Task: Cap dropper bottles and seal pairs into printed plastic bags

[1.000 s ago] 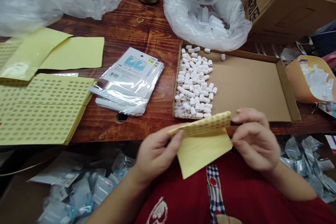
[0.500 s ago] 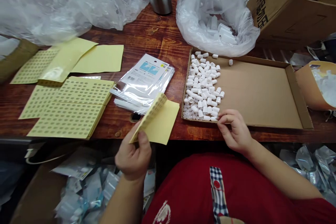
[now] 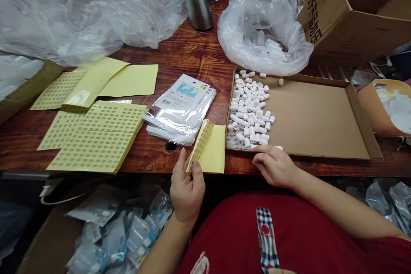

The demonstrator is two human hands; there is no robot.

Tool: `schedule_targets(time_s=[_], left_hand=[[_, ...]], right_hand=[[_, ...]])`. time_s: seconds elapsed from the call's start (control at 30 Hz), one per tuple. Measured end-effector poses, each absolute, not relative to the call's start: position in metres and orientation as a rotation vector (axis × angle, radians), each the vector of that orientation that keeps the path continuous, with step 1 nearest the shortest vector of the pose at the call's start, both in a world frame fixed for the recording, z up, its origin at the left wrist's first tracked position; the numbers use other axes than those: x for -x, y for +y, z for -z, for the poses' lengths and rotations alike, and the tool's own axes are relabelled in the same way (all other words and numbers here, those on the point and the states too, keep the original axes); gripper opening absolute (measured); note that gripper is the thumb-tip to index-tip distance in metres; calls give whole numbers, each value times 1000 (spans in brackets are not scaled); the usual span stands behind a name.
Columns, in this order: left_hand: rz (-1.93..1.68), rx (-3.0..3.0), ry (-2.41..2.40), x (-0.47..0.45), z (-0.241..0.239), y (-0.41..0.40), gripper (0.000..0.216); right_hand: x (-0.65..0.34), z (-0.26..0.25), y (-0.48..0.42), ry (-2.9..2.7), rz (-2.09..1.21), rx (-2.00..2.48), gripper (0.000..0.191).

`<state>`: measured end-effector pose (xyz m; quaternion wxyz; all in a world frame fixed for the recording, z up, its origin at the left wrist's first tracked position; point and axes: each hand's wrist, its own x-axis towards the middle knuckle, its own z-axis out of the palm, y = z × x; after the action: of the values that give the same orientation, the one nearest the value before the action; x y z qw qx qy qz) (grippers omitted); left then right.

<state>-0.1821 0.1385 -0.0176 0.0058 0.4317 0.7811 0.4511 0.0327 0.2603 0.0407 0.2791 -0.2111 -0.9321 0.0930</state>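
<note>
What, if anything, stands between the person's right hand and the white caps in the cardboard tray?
Nothing visible blocks the way: the right hand is at the front edge of the cardboard tray, its fingertips right by the nearest white caps. Whether they touch one is unclear.

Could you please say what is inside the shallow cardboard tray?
The tray holds white caps, mostly heaped at its left, with small translucent pieces in the near left corner; anything beneath the heap is covered.
</note>
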Motion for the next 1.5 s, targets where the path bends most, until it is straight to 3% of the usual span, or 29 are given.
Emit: schedule_targets(time_s=[0.33,0.63,1.07,1.5], left_hand=[[-1273,-1554,2571,201,19,130,55],[-1533,-1869,2651,232,27,123,63],[-1590,-1976,2423,253,31,128,20],[-1499,-1749,2446,205,36,147,48]], right_hand=[[-37,-32,263,-2595,-110,490,15],[-27,-29,269,-2546,32,526,25],[-21,-57,275,-2442,-13,552,25],[-19,-33,271,-2520,-20,464,19]])
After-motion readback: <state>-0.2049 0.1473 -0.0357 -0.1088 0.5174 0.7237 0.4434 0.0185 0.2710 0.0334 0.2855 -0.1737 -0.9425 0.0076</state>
